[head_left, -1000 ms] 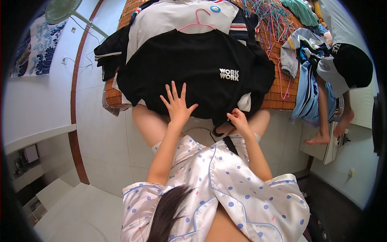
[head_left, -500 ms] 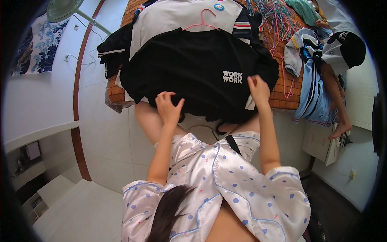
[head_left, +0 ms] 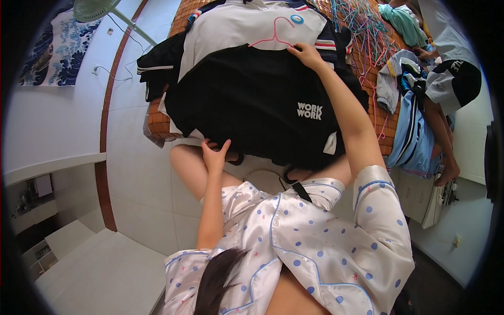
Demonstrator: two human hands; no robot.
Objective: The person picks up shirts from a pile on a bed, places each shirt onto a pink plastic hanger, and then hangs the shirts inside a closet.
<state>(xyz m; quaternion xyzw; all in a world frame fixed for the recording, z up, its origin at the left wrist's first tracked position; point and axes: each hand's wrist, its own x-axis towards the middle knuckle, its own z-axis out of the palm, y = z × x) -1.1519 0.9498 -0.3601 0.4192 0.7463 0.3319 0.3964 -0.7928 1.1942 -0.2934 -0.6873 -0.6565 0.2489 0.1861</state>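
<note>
A black shirt (head_left: 236, 100) with white print lies spread over the edge of a brown woven mat bed, its lower part hanging toward my knees. A pink hanger (head_left: 274, 32) is inside it, the hook and upper arms showing above the neckline. My right hand (head_left: 308, 55) reaches over the shirt and pinches the neckline beside the hanger's right arm. Down at the left of the hem, my left hand (head_left: 214, 156) touches the fabric's edge with thumb and fingers apart. A small white tag (head_left: 329, 143) shows at the shirt's lower right.
White and dark garments (head_left: 231, 26) lie piled beneath and behind the shirt. Tangled colourful hangers (head_left: 362, 26) are at the far right of the woven mat (head_left: 387, 137). Another person sits at the right, by a light blue garment (head_left: 409, 136). A green fan (head_left: 94, 9) stands far left.
My right hand has moved up from the shirt's right side to the neckline by the hanger. My left hand has lowered slightly to the hem. The view has shifted a little.
</note>
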